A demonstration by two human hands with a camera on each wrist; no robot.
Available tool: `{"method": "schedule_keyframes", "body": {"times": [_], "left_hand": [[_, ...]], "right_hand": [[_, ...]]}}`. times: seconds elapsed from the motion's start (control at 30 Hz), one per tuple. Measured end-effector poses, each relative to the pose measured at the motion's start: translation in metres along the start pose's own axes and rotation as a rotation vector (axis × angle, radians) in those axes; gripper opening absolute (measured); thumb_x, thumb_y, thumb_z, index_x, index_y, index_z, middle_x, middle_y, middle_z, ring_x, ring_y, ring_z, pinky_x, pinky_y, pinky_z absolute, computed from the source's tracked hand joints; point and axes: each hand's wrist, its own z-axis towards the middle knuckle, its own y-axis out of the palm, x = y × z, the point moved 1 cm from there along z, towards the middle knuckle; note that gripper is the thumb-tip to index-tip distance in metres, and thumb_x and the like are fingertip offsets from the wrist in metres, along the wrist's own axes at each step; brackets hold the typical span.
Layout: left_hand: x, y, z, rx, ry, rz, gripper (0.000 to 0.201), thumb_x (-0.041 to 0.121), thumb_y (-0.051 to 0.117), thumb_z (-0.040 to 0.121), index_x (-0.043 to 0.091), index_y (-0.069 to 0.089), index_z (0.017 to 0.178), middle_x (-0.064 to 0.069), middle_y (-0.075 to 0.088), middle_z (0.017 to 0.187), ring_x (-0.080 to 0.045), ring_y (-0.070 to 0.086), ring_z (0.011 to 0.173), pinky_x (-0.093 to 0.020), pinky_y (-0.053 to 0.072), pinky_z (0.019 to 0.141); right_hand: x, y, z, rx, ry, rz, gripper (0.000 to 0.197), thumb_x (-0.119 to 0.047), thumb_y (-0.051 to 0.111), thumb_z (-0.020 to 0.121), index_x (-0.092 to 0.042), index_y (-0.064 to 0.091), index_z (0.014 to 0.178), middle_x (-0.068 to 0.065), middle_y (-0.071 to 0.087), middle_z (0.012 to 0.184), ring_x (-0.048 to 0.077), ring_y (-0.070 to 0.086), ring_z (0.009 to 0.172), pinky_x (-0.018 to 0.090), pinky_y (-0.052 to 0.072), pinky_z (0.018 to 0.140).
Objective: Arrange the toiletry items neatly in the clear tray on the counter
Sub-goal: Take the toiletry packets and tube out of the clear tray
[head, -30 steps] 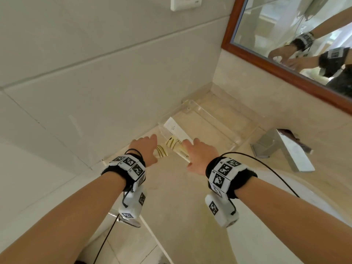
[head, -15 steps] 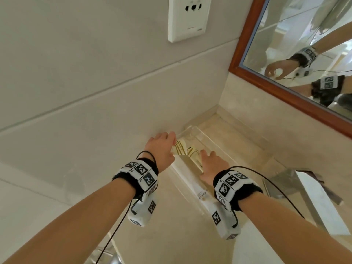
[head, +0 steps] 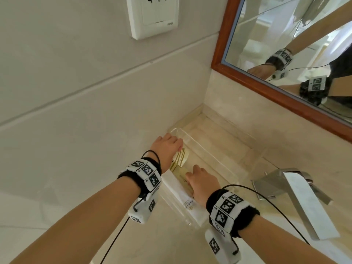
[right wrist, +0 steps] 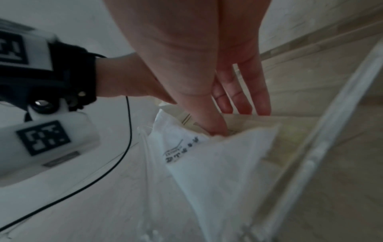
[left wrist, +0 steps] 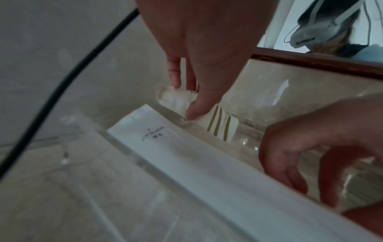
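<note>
A clear tray [head: 215, 161] stands on the counter in the corner by the wall. Inside it lies a long white packet [head: 182, 195] with printed text, along the left wall [left wrist: 207, 163] [right wrist: 217, 163]. My left hand [head: 178, 148] is at the tray's far left end and pinches a cream packet with gold stripes [head: 182, 157] between thumb and fingers [left wrist: 187, 101], the packet [left wrist: 219, 126] tilted. My right hand [head: 192, 175] reaches into the tray with straight fingers; its thumb [right wrist: 217, 129] presses where the white packet meets another cream packet [head: 181, 171].
A chrome faucet [head: 297, 191] stands right of the tray, with the sink basin below it. A wood-framed mirror [head: 266, 80] runs along the back wall. A white wall socket [head: 154, 16] sits above on the left wall, which is close to the tray.
Both hands have moved forward from the tray's near end to its far part. The left hand carried the striped packet toward the far left corner. The white packet now lies flat along the tray.
</note>
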Motion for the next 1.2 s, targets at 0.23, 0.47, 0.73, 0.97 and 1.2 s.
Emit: {"method": "schedule_keyframes", "body": {"times": [0.23, 0.47, 0.73, 0.97, 1.2], "left_hand": [[0.003, 0.009, -0.001, 0.006, -0.044, 0.098, 0.054, -0.006, 0.078, 0.030, 0.017, 0.069, 0.078, -0.008, 0.067, 0.093, -0.027, 0.067, 0.084, -0.031, 0.052, 0.058], [0.000, 0.023, -0.015, -0.238, -0.116, 0.130, 0.050, 0.023, 0.040, 0.096, 0.027, 0.030, 0.145, -0.006, 0.028, 0.153, -0.023, 0.029, 0.139, -0.038, 0.030, 0.110], [0.000, 0.034, -0.005, -0.348, -0.110, 0.145, 0.054, 0.022, 0.033, 0.099, 0.024, 0.015, 0.149, -0.010, 0.007, 0.159, -0.023, 0.012, 0.146, -0.042, 0.022, 0.115], [0.007, 0.032, 0.000, -0.438, -0.161, 0.146, 0.070, 0.013, 0.043, 0.092, 0.026, 0.007, 0.151, -0.009, -0.001, 0.160, -0.025, 0.009, 0.146, -0.043, 0.021, 0.115], [0.006, 0.015, -0.015, -0.317, -0.163, 0.116, 0.056, 0.019, 0.041, 0.095, 0.021, 0.022, 0.148, -0.006, 0.016, 0.158, -0.022, 0.021, 0.143, -0.040, 0.025, 0.114]], "right_hand": [[0.004, -0.002, -0.002, -0.021, -0.016, 0.019, 0.031, -0.003, 0.057, 0.086, -0.008, 0.052, 0.116, 0.010, 0.043, 0.121, 0.026, 0.049, 0.108, 0.031, 0.041, 0.069], [0.002, -0.010, 0.003, -0.044, 0.004, 0.012, 0.038, -0.005, 0.059, 0.087, -0.010, 0.049, 0.123, 0.010, 0.043, 0.124, 0.025, 0.048, 0.112, 0.032, 0.047, 0.079], [0.006, -0.004, 0.004, 0.012, -0.026, 0.055, 0.051, -0.004, 0.058, 0.088, -0.016, 0.042, 0.135, 0.010, 0.045, 0.124, 0.025, 0.051, 0.109, 0.031, 0.046, 0.076], [0.005, -0.007, -0.002, -0.045, -0.016, 0.072, 0.056, 0.001, 0.059, 0.085, -0.017, 0.042, 0.135, 0.011, 0.044, 0.125, 0.027, 0.055, 0.107, 0.031, 0.049, 0.081], [0.009, -0.016, -0.004, -0.036, 0.008, 0.071, 0.050, -0.001, 0.055, 0.088, -0.015, 0.042, 0.135, 0.009, 0.048, 0.124, 0.025, 0.058, 0.106, 0.035, 0.053, 0.089]]}}
